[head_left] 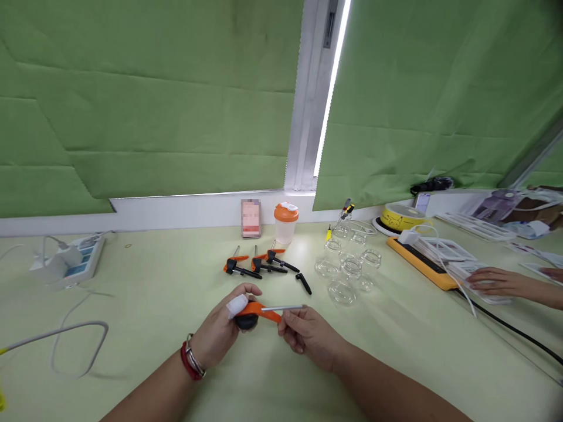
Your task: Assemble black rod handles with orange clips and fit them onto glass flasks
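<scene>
In front of me my left hand (224, 322) is closed round the black, rounded base of an orange-and-black tool (258, 309). A white wrapping (237, 305) covers one of its digits. My right hand (310, 334) pinches the far end of the tool's orange arm, close to a thin metal rod (284, 308) running alongside it. Beyond my hands lie three similar orange-and-black tools (240, 266) with metal rods pointing up. A loose black handle-like piece (303, 283) rests to their right.
Several clear glass vessels (343, 290) stand right of centre, with screwdrivers (347, 211) behind. An orange-lidded cup (285, 225) and a phone-like panel (251, 220) are near the wall. Power strips (83, 266) (422, 264) with cables lie at both sides. Another person's hand (495, 282) is far right.
</scene>
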Demonstrator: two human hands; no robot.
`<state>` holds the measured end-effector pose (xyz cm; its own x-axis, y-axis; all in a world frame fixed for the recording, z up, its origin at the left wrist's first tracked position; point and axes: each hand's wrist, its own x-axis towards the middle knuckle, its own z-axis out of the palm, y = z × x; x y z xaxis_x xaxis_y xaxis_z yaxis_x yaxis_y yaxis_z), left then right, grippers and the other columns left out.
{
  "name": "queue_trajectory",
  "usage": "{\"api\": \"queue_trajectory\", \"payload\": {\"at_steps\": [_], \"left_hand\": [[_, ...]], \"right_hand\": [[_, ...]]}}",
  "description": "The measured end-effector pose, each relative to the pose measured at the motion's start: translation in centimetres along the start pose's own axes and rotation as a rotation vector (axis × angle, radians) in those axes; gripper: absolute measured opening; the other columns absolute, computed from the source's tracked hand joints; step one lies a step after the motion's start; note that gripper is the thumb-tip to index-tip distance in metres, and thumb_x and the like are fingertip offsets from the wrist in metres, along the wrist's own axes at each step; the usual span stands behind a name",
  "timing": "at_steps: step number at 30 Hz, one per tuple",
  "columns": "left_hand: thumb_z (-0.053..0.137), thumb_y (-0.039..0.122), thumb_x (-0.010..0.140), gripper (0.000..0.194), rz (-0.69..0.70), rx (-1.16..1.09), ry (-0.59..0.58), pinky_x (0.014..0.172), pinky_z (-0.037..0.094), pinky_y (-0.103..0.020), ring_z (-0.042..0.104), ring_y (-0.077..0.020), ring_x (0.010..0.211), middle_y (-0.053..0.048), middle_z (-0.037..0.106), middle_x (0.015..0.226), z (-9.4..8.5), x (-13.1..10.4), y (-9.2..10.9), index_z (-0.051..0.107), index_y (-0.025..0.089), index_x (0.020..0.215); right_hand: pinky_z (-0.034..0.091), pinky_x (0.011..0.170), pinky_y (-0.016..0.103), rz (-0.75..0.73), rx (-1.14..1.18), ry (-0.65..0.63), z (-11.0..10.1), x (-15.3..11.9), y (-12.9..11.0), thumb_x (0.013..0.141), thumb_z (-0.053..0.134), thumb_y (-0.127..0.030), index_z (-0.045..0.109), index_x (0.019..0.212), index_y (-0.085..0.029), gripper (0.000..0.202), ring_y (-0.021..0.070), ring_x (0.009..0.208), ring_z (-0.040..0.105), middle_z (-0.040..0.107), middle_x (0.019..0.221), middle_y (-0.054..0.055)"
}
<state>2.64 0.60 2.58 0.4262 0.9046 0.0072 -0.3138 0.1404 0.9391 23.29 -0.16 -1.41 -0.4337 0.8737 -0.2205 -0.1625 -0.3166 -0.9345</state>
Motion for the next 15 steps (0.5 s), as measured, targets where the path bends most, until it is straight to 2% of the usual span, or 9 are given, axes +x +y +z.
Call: {"api": "queue_trajectory", "payload": {"at_steps": [2, 4, 7, 9, 11, 13, 15], "left_hand": [[0.045, 0.042, 0.089, 0.029, 0.03, -0.077, 0.09, 0.056, 0.033, -0.026, 0.041, -0.0115, 0.055, 0.002, 0.046, 0.065, -0.4, 0.4, 0.3, 0.056, 0.018, 0.101], [0.046, 0.04, 0.089, 0.028, 0.071, -0.14, 0.191, 0.056, 0.035, -0.026, 0.042, -0.0116, 0.053, 0.003, 0.045, 0.059, -0.9, 0.8, 0.6, 0.056, 0.017, 0.1], [0.05, 0.038, 0.088, 0.024, 0.138, -0.198, 0.288, 0.054, 0.037, -0.026, 0.043, -0.011, 0.051, 0.003, 0.049, 0.06, -1.5, 1.2, 0.8, 0.058, 0.017, 0.098], [0.051, 0.038, 0.087, 0.024, 0.16, -0.217, 0.314, 0.054, 0.039, -0.026, 0.043, -0.0107, 0.05, 0.003, 0.05, 0.061, -1.6, 1.3, 0.7, 0.058, 0.017, 0.096], [0.053, 0.038, 0.086, 0.024, 0.156, -0.222, 0.325, 0.054, 0.041, -0.026, 0.045, -0.0108, 0.051, 0.003, 0.051, 0.06, -1.5, 1.3, 0.7, 0.059, 0.017, 0.096], [0.055, 0.038, 0.084, 0.024, 0.135, -0.217, 0.329, 0.053, 0.04, -0.025, 0.047, -0.0109, 0.052, 0.003, 0.051, 0.06, -1.3, 1.2, 0.5, 0.059, 0.017, 0.096], [0.057, 0.039, 0.084, 0.025, 0.118, -0.208, 0.329, 0.053, 0.04, -0.024, 0.048, -0.0109, 0.053, 0.003, 0.053, 0.062, -1.1, 1.1, 0.5, 0.058, 0.017, 0.097]], "right_hand": [[0.026, 0.044, 0.022, -0.027, -0.137, 0.032, 0.0, 0.3, 0.4, 0.085, 0.049, -0.055, 0.06, 0.073, -0.014, 0.044, 0.0077, 0.047, 0.039, 0.046, 0.055, -0.002], [0.034, 0.05, 0.023, -0.134, -0.377, 0.086, 0.4, 0.6, 0.7, 0.085, 0.05, -0.05, 0.062, 0.079, -0.015, 0.037, 0.0104, 0.055, 0.046, 0.053, 0.064, 0.001], [0.044, 0.076, 0.031, -0.399, -0.849, 0.095, 1.5, 0.9, 0.8, 0.082, 0.056, -0.033, 0.064, 0.098, -0.017, 0.024, 0.0186, 0.086, 0.055, 0.062, 0.1, 0.008], [0.037, 0.097, 0.039, -0.498, -1.138, 0.03, 2.4, 1.0, 0.7, 0.081, 0.055, -0.028, 0.058, 0.117, -0.019, 0.037, 0.0249, 0.112, 0.048, 0.055, 0.124, 0.011], [0.025, 0.107, 0.045, -0.499, -1.349, -0.04, 3.3, 1.3, 0.4, 0.084, 0.052, -0.031, 0.045, 0.133, -0.018, 0.051, 0.0284, 0.13, 0.033, 0.042, 0.142, 0.011], [0.016, 0.111, 0.048, -0.472, -1.466, -0.097, 3.8, 1.5, 0.2, 0.089, 0.045, -0.035, 0.034, 0.141, -0.016, 0.057, 0.0289, 0.137, 0.022, 0.029, 0.149, 0.012], [0.013, 0.113, 0.049, -0.461, -1.522, -0.146, 4.1, 1.6, 0.2, 0.092, 0.037, -0.037, 0.032, 0.142, -0.014, 0.055, 0.0285, 0.138, 0.02, 0.028, 0.15, 0.013]]}}
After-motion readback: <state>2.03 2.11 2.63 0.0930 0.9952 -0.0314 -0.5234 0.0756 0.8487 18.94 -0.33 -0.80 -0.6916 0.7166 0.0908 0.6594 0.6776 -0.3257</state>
